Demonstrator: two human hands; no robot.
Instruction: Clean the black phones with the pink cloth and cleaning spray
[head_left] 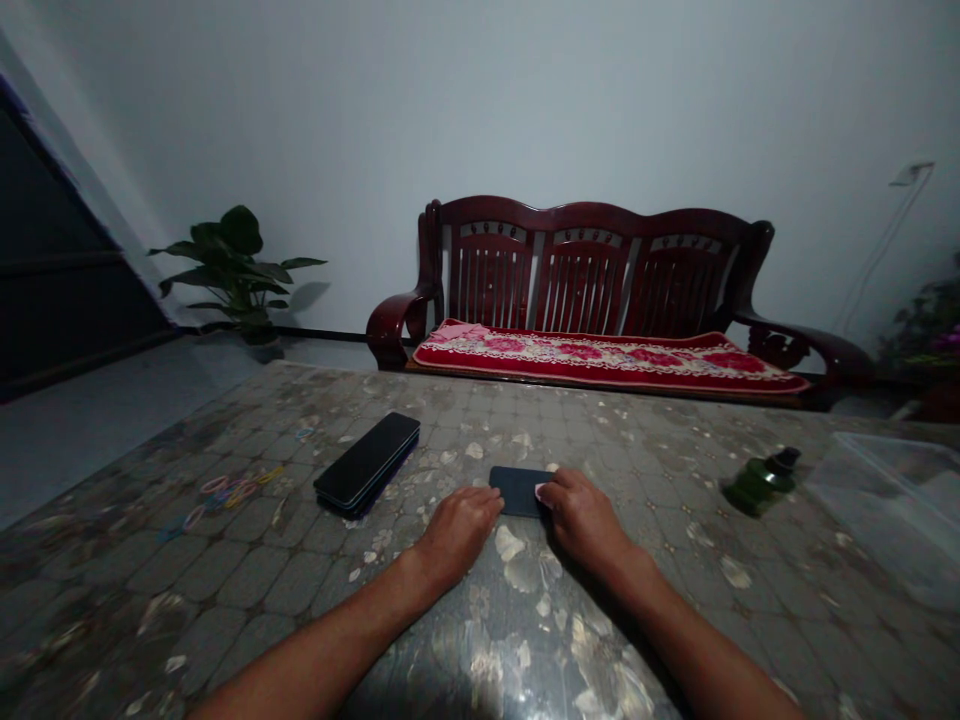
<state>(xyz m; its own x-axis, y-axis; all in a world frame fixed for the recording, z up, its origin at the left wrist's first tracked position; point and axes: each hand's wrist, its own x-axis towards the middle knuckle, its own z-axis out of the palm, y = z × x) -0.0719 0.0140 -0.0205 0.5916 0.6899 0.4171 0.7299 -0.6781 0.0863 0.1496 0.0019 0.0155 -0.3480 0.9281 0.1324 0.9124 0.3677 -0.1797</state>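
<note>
A dark, flat smartphone lies on the patterned table between my hands. My left hand is closed at its left end, with the fingertips gripping that edge. Over the right end is my right hand, its fingers pinched on a small whitish piece that touches the phone's surface. Most of this piece is hidden under the fingers, so its kind cannot be made out. To the left of my hands rests a stack of dark smartphones, set at a slant.
Colourful elastic bands are scattered on the table at the left. On the right stand a green pump bottle and a clear plastic box. Beyond the table are a wooden bench with a red cover and a potted plant.
</note>
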